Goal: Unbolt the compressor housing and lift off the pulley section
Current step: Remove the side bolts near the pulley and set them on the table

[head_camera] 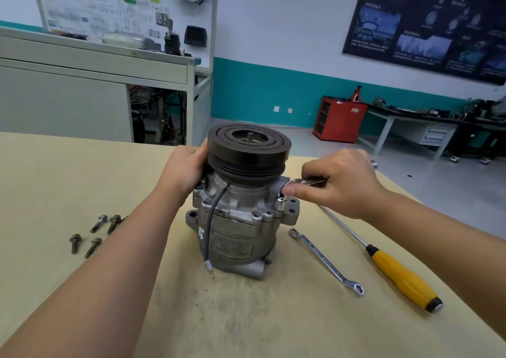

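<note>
Four bolts [93, 246] lay out near the table's [54, 171] left edge; left hand [189, 166] gripped the pulley [246, 149], right hand [342, 185] held a ratchet [280, 205], seemingly on another; pulley section not yet lifted.

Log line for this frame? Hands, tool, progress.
left hand: holds compressor | right hand: grips ratchet, socket on compressor flange | loose bolts: on table | pulley: not yet lifted

Seen from one head-worn wide-angle camera, close above the compressor [235, 220] on the wearer's side, facing forward and down over it.
</note>
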The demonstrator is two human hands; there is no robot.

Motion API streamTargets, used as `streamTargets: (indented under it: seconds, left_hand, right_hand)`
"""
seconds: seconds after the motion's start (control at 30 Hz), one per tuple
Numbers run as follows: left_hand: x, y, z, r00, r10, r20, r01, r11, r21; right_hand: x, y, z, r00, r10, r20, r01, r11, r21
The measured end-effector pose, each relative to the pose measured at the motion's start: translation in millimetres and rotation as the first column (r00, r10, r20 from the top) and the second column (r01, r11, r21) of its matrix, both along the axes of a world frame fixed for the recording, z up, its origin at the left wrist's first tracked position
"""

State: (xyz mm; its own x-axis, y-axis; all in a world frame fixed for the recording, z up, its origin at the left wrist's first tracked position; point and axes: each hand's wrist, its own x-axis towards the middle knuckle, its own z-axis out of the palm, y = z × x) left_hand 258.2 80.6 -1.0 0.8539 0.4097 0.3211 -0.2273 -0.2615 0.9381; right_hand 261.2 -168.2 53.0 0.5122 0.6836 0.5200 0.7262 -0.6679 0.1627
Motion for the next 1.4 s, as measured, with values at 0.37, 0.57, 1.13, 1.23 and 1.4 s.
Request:
streamTargets:
  seconds: [0.37, 0.57, 1.13, 1.23, 1.4]
  left_hand:
    - [-12, -8, 4, 0.997, 0.015, -0.076, -0.02, 0.998, -0.064]
    - [-28, -18, 5, 0.985, 0.143, -0.1, -0.153, 0.984, -0.096]
    - [-66, -43, 7, 0.89, 0.456, -0.024, -0.454, 0.889, 0.059]
    - [-66, -43, 6, 0.887, 0.461, -0.033, -0.459, 0.887, 0.049]
    - [-66, -44, 7, 0.888, 0.46, -0.03, -0.458, 0.888, 0.051]
  right_hand:
    - [-5, -11, 52, 0.989, -0.032, -0.145, 0.039, 0.998, 0.042]
    - [-45, -16, 32, 0.964, -0.206, -0.169, 0.194, 0.977, -0.084]
    - [-67, 24, 8, 0.806, -0.586, -0.078, 0.562, 0.8, -0.208]
    - [-72, 32, 13, 0.801, -0.595, -0.063, 0.557, 0.78, -0.285]
    - [-77, 46, 20, 0.791, -0.606, -0.084, 0.546, 0.761, -0.35]
